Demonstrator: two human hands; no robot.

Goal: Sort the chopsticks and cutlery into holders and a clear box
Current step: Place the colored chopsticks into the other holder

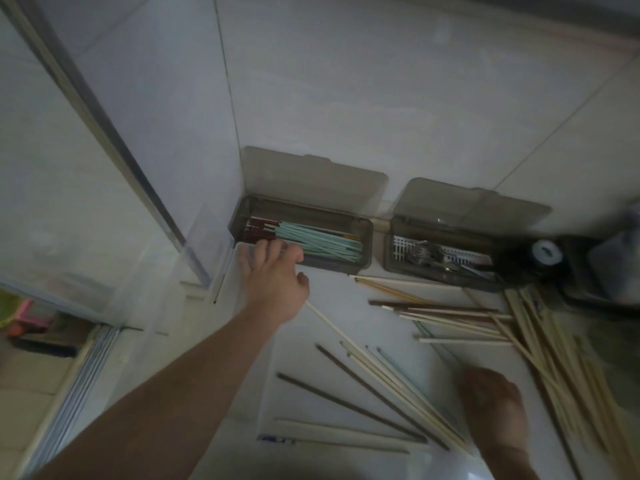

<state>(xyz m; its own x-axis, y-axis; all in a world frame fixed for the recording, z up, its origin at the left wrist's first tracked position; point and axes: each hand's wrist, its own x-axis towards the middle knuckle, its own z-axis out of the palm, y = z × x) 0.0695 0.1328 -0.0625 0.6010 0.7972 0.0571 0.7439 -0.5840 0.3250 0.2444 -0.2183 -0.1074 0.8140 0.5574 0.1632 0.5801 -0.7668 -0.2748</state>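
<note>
**Left hand at the chopstick holder, right hand among the loose sticks**

The left hand (273,275) reaches far across the white counter (329,306), its fingers fairly straight and a little spread, their tips resting on the near rim of the left holder (242,216) — nothing is pinched in it. That smoky holder, lid (311,174) tipped up against the wall, contains teal chopsticks (318,240) and, at its left end, dark red chopsticks (259,226). Just to its right stands a second holder (391,251), lid also up, with metal cutlery (433,258) lying on a white slotted insert.

Loose chopsticks (388,382), pale and dark brown, are scattered over the near counter, with a thicker heap (547,341) at the right. The right hand (491,407) is blurred, lying over the near ends of the pale sticks — whether it grips any, I cannot tell. A dark round object with a white cap (545,252) sits at the far right.
</note>
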